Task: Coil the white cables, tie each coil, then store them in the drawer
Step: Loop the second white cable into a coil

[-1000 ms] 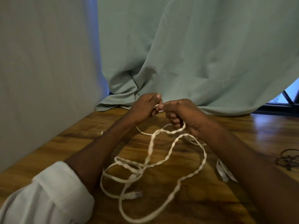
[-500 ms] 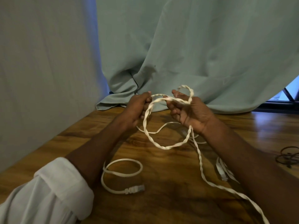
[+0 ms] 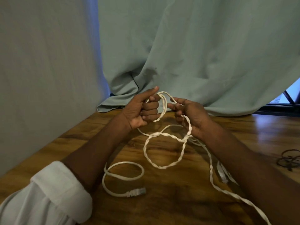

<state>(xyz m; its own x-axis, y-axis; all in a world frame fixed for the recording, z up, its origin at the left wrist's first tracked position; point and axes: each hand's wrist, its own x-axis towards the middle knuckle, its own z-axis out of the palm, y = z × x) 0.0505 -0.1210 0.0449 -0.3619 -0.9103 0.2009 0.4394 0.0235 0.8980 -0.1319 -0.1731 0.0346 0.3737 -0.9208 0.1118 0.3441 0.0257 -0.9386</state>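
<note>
Here, in the head view, a twisted cable (image 3: 164, 166) is being coiled above a tabletop (image 3: 178, 200). The left hand (image 3: 142, 111) is curled into a fist round a few gathered loops near the far middle of the scene, its thumb raised; the grip is clamped on the coil. The right hand (image 3: 191, 116), just right of it, holds the next run of the same cable, which passes up through its bent fingers to a small loop over the forefinger; this grip too is closed on the cable. Below the hands one loose ring hangs down and appears to reach the tabletop, and the tail is seen trailing away toward the near right edge.

A second, smooth cable (image 3: 120, 177) lies on the near tabletop in one open loop, its plug (image 3: 136, 192) at the near end. Another white plug end (image 3: 223, 176) lies beside the right forearm; which cable it belongs to cannot be told. Dark ties (image 3: 290, 159) lie at the far right, well apart from the work. No drawer is shown.

The cable is judged light, limp and springy: its twist is likely to make loops kink or spring open unless pinched together at one point. The coil is best held where the turns cross, while the free run is fed through lightly closed fingers. The plugs are probably the only fragile parts.
</note>
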